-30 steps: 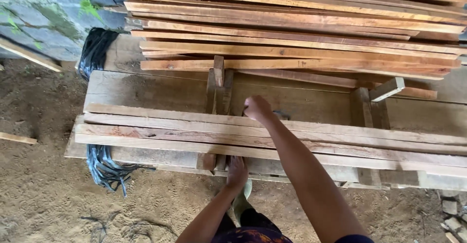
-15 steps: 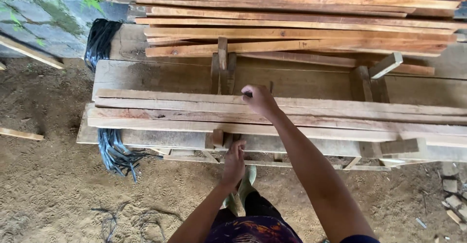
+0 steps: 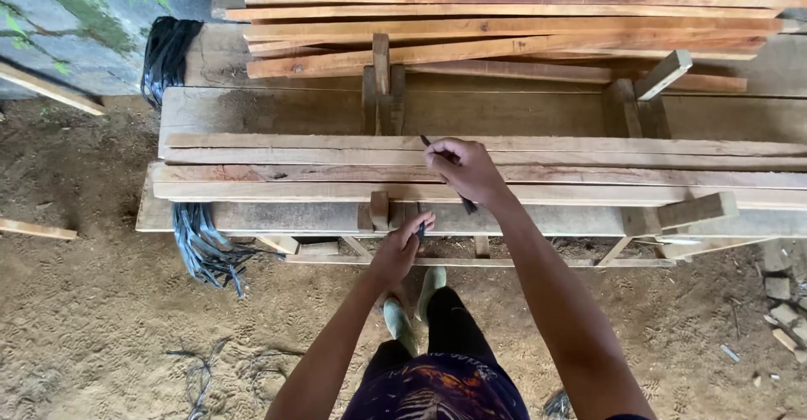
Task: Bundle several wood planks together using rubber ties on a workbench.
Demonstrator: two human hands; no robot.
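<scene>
A: Figure, head view. Where is your right hand (image 3: 465, 170) now?

B: It rests over the near bundle of planks (image 3: 277, 172), fingers curled shut round a thin dark strap (image 3: 443, 172). The strap runs from above your knuckles, across the plank tops, and out below your wrist. Half a second ago only a short dark end showed at your fingertips; more of its length now shows.

A: And your left hand (image 3: 398, 252)?

B: It sits below the front edge of the bundle, fingers partly bent, pinching a short dark end, apparently of the same strap, at the fingertips. A second ago it lay flat against the underside of the wood; it now stands a little clear, beside the small upright peg (image 3: 380, 208).

A: Where do the planks lie?

B: Stacked lengthwise on a wide wooden bench (image 3: 277, 113), between the upright post (image 3: 381, 79) and the near edge. A larger pile of boards (image 3: 504, 16) lies behind. A coil of black strapping (image 3: 197, 248) hangs at the bench's left end, over sandy ground (image 3: 84, 319). Your green boots (image 3: 412, 306) show below the bench.
</scene>
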